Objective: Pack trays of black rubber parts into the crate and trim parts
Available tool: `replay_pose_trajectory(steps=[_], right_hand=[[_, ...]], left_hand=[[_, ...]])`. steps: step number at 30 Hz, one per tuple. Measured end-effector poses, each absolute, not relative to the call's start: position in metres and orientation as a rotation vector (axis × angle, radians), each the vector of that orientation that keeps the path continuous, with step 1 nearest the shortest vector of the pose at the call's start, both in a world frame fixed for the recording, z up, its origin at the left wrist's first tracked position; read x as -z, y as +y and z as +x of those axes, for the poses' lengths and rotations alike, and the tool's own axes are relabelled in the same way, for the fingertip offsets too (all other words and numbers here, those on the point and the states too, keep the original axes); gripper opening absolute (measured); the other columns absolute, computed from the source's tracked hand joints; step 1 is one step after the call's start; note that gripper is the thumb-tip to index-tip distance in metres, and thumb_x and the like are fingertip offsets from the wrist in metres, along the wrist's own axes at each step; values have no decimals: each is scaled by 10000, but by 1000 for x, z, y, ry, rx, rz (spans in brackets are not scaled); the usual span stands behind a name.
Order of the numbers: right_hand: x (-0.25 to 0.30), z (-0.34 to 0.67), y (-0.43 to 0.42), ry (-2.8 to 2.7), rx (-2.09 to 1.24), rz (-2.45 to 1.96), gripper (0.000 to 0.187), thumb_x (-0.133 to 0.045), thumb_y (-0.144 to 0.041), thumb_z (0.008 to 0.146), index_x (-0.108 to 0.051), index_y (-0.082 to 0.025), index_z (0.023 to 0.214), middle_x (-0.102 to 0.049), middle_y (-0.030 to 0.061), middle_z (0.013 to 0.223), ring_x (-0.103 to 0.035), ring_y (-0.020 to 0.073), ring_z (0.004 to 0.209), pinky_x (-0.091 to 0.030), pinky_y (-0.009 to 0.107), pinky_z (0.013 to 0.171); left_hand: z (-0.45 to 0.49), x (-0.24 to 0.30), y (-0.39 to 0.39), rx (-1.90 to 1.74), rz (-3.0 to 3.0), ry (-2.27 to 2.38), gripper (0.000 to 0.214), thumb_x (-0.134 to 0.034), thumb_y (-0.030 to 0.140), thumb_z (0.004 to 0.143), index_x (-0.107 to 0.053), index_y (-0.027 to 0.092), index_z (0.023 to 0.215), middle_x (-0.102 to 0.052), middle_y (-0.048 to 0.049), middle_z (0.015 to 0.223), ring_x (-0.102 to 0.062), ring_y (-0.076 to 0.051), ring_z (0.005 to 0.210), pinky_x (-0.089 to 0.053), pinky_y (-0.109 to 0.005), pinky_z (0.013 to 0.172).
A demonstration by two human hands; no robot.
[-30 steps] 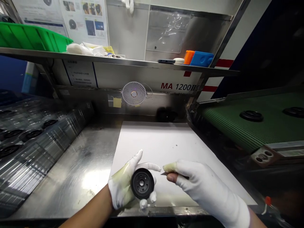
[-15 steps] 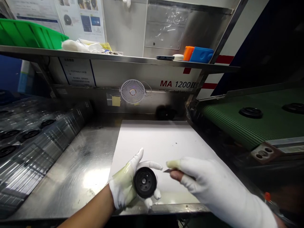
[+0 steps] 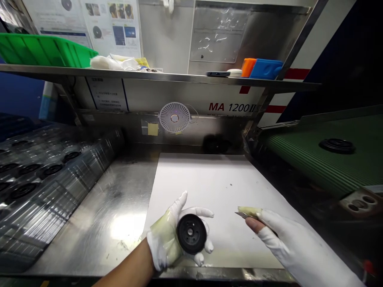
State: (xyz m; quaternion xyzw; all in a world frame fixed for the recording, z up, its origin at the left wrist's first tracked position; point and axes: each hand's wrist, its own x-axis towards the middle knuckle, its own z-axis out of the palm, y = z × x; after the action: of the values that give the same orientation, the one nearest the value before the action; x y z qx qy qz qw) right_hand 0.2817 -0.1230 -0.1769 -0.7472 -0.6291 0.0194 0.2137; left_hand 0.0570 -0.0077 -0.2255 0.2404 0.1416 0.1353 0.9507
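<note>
My left hand (image 3: 166, 235), in a white glove with a yellowish film across part of it, is cupped with the fingers spread around a black moulded wheel (image 3: 191, 234). The wheel rests against my palm and fingers with its centre hole facing up, and it is held over the lower left of a white paper sheet (image 3: 221, 191). My right hand (image 3: 287, 239), also gloved, is off to the right and pinches a small metal blade (image 3: 241, 215) between the thumb and the yellowish tip of my forefinger. The blade points left toward the wheel, near it but not touching, and its handle is hidden in my grip. The sheet lies on a stainless steel bench (image 3: 104, 223). To the left of the bench, clear ribbed trays (image 3: 50, 187) hold more black wheels, and to the right, another black wheel (image 3: 337, 146) sits on a green ribbed mat (image 3: 329, 171). Above, a steel shelf (image 3: 179, 77) carries a green plastic crate (image 3: 44, 52), white cloth (image 3: 110, 62), and orange and blue boxes (image 3: 265, 68). A small white fan (image 3: 174, 117) is fixed below the shelf.
</note>
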Motion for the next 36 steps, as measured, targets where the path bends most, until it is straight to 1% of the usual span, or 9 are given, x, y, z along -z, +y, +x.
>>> replay_pose_trajectory(steps=[6, 11, 15, 17, 20, 25, 29, 32, 36], right_hand=[[179, 276, -128, -1722, -92, -2106, 415, -388, -571, 859, -687, -336, 1023, -744, -17, 1019, -697, 247, 941, -600, 421, 815], [185, 274, -130, -1668, -245, -2028, 347, -445, -536, 869, -652, -379, 1099, -719, -44, 1106, -659, 195, 1047, -558, 342, 914], [191, 245, -124, -1596, -218, -1933, 262, -506, -491, 851, -648, -314, 982, -739, -7, 937, -694, 191, 866, -587, 318, 763], [197, 226, -119, -1563, -236, -1851, 214, -514, -461, 856, -630, -291, 914, -721, -6, 861, -685, 171, 787, -576, 284, 684], [209, 201, -111, -1477, -250, -1744, 189, -522, -437, 871, -620, -276, 876, -689, -13, 805, -657, 146, 725, -546, 249, 637], [220, 176, -106, -1403, -269, -1662, 159, -550, -392, 860, -640, -260, 860, -689, 7, 807, -654, 172, 742, -521, 272, 658], [212, 172, -111, -1424, -423, -1529, 98, -599, -327, 824, -668, -266, 859, -697, 5, 805, -656, 175, 752, -511, 271, 677], [202, 184, -113, -1417, -519, -1461, 95, -610, -324, 830, -670, -250, 837, -688, 6, 768, -648, 166, 735, -513, 258, 680], [186, 212, -111, -1476, -509, -1436, 92, -618, -312, 832, -678, -242, 831, -689, -3, 761, -651, 153, 732, -521, 244, 684]], left_hand=[[52, 221, -10, -293, 460, 305, 663, -336, 663, 873, -591, 91, 1092, -598, -72, 748, -657, -242, 642, -538, -307, 411], [55, 222, -16, -308, 540, 366, 709, -325, 706, 849, -584, 103, 1116, -598, -67, 706, -641, -227, 598, -498, -279, 396], [63, 223, -30, -445, 707, 538, 848, -197, 798, 796, -546, 132, 1190, -620, -80, 648, -562, -173, 465, -441, -267, 444], [67, 221, -38, -649, 785, 626, 829, -181, 794, 801, -538, 168, 1210, -624, -65, 667, -547, -153, 486, -437, -266, 506], [71, 216, -47, -907, 793, 671, 755, -216, 774, 820, -553, 214, 1200, -600, -30, 725, -573, -156, 625, -464, -287, 651], [74, 215, -49, -927, 618, 651, 736, -329, 793, 782, -600, 206, 1134, -527, -10, 790, -546, -155, 720, -459, -303, 747], [76, 217, -44, -892, 503, 651, 724, -360, 787, 779, -603, 191, 1112, -515, -2, 740, -528, -141, 648, -466, -291, 664], [74, 216, -38, -740, 425, 598, 698, -356, 766, 795, -592, 174, 1078, -536, -14, 698, -535, -155, 562, -453, -282, 517], [67, 218, -29, -407, 421, 424, 590, -310, 619, 891, -553, 142, 1140, -613, -73, 741, -604, -202, 554, -438, -264, 387]])
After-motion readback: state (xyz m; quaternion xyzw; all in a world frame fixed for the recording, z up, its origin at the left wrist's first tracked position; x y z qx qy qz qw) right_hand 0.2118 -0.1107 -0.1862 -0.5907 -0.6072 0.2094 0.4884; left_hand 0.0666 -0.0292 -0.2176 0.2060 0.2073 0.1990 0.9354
